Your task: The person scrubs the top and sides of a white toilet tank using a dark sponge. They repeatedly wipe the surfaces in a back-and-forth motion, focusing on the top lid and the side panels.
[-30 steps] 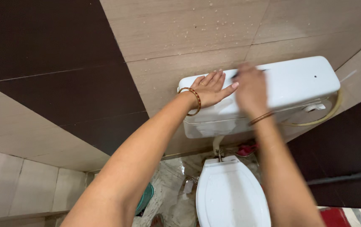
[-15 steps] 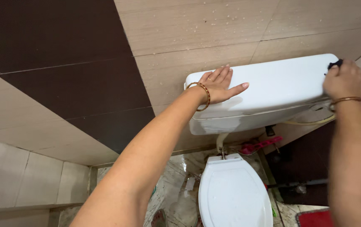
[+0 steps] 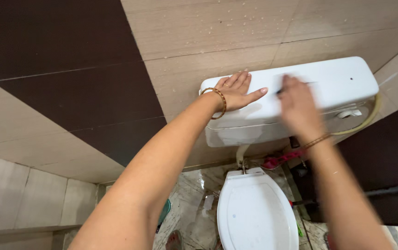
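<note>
A white toilet cistern (image 3: pixel 338 81) is fixed to the tiled wall, and my left hand (image 3: pixel 236 92) lies flat on the left end of its lid, fingers spread, a bangle on the wrist. My right hand (image 3: pixel 298 109) is blurred over the middle of the lid and grips a small dark thing (image 3: pixel 280 91) that shows only at the fingertips, pressed to the lid. Below the cistern stands the white toilet (image 3: pixel 254 213) with its lid shut.
Beige and dark brown wall tiles (image 3: pixel 69 92) carry water drops. A yellowish hose (image 3: pixel 370 120) loops at the cistern's right end. A pink item (image 3: pixel 277 159) lies behind the toilet. The marble floor (image 3: pixel 194 199) is wet, with a green object (image 3: pixel 164 213) at the left.
My right hand has swept from the cistern lid's right end back to its middle, still on the dark thing. My left hand has stayed put on the lid.
</note>
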